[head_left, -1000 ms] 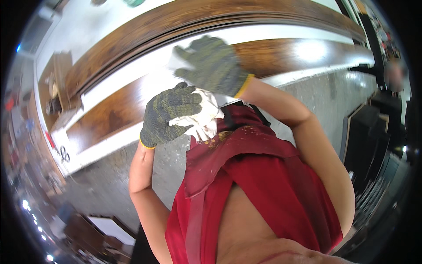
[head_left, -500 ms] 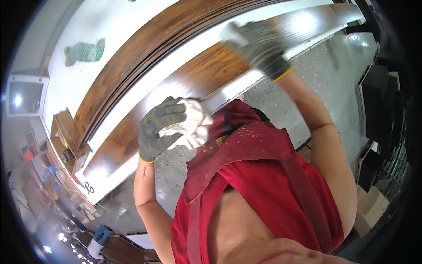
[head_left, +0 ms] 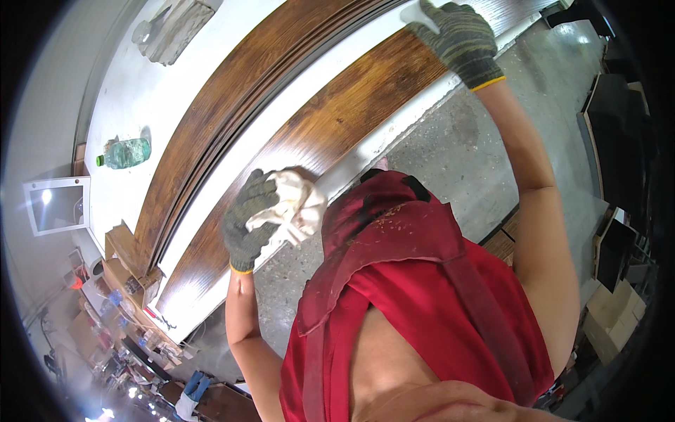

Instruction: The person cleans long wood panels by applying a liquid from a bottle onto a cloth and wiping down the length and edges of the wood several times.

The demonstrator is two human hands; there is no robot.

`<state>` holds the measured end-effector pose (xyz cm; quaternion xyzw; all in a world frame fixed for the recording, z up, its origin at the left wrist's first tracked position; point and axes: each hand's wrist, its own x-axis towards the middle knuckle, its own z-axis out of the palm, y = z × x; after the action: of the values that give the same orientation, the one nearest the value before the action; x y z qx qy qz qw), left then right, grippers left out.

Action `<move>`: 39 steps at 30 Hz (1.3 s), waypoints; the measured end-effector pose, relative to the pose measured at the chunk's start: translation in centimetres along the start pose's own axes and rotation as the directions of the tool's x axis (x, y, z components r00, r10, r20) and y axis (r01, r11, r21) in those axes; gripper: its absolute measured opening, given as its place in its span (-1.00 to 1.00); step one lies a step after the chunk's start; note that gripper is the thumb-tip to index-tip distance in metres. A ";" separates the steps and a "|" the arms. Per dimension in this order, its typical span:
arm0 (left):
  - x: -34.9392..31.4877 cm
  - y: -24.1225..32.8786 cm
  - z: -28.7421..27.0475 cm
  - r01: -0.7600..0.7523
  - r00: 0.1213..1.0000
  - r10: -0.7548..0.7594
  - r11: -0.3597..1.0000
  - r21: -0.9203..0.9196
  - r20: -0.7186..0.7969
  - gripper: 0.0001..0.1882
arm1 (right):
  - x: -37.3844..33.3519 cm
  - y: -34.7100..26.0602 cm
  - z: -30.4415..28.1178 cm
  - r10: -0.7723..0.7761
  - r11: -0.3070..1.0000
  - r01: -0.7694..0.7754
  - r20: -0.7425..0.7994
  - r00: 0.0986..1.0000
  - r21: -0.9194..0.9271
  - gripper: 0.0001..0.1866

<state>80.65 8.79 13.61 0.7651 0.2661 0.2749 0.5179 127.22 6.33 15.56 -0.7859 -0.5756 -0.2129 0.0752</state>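
A long brown wood-grain board lies slantwise on a white worktop. My left hand, in a dark grey-green knit glove with a yellow cuff edge, grips a crumpled white cloth over the board's near edge. Farther along to the right, my right hand, gloved alike, is at the board's upper part. Its thumb and fingers close about a pale flat piece, whose kind I cannot make out against the white top.
Beyond the board lie brown strips and another wood-grain board. A green plastic bottle and a greyish bundle rest at the far left. A small brown box stands at the worktop's left end. Dark panels stand at right.
My right hand has moved up and right along the board with the pale piece. The left hand still holds the cloth near the same place. The view has shifted, showing the greyish bundle.
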 end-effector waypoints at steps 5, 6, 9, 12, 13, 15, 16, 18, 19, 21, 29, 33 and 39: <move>6.1 1.4 4.5 0.078 0.994 -0.078 0.997 0.011 0.072 -0.53 | -2.4 -8.2 -0.4 -0.284 0.908 0.286 -0.052 0.958 0.307 -0.36; 6.3 1.2 4.7 0.047 0.997 -0.050 0.997 0.054 0.066 -0.51 | -2.3 -7.9 -0.4 -0.280 0.914 0.283 -0.051 0.959 0.291 -0.36; 6.1 0.8 4.6 0.000 0.997 0.001 1.000 -0.007 0.080 -0.49 | -1.2 -2.7 4.6 -0.215 0.942 0.226 -0.071 0.974 0.248 -0.39; 6.2 0.7 4.9 -0.011 0.997 0.013 0.999 -0.034 0.075 -0.52 | 1.1 5.2 3.6 -0.024 1.000 0.024 -0.019 1.000 0.010 -0.40; 6.3 0.5 5.2 -0.016 0.998 0.018 0.999 -0.039 0.066 -0.53 | 2.3 6.2 2.0 0.130 0.991 -0.126 0.066 0.989 -0.050 -0.46; 6.6 0.6 5.2 -0.070 0.994 0.070 0.998 -0.005 0.081 -0.55 | 3.0 9.0 2.7 0.203 0.974 -0.200 0.020 0.979 -0.107 -0.46; 6.5 0.6 5.1 -0.092 0.992 0.090 0.996 0.017 0.086 -0.56 | 2.7 9.0 3.2 0.190 0.980 -0.186 0.044 0.981 -0.073 -0.45; 6.4 0.3 5.1 -0.088 0.992 0.084 0.995 0.039 0.093 -0.58 | 2.5 6.5 2.6 0.160 0.987 -0.161 0.085 0.983 -0.003 -0.40; 6.4 0.4 5.1 -0.089 0.992 0.083 0.995 0.055 0.095 -0.59 | 1.5 5.2 3.3 0.088 0.988 -0.108 0.172 0.981 0.109 -0.39; 6.3 0.1 5.1 -0.097 0.993 0.091 0.992 0.083 0.082 -0.59 | 0.1 2.0 3.6 -0.050 0.997 0.045 0.095 0.994 0.056 -0.31; 6.0 2.0 6.5 0.026 0.998 -0.021 0.996 0.083 -0.053 -0.54 | 5.1 23.3 9.2 0.116 0.977 -0.123 -0.048 0.992 -0.176 -0.41; 4.3 3.1 9.6 0.279 0.903 -0.228 0.956 0.092 -0.364 -0.47 | 8.9 27.1 6.7 0.211 0.968 -0.200 0.062 0.976 -0.148 -0.46; 20.4 6.1 20.7 0.101 0.986 -0.069 0.971 0.215 -0.152 -0.55 | 5.9 23.7 7.1 -0.116 0.993 0.116 -0.022 0.993 0.015 -0.37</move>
<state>110.24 7.56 15.81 0.7842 0.3644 0.2754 0.4199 152.61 6.38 14.72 -0.7482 -0.6212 -0.2205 0.0750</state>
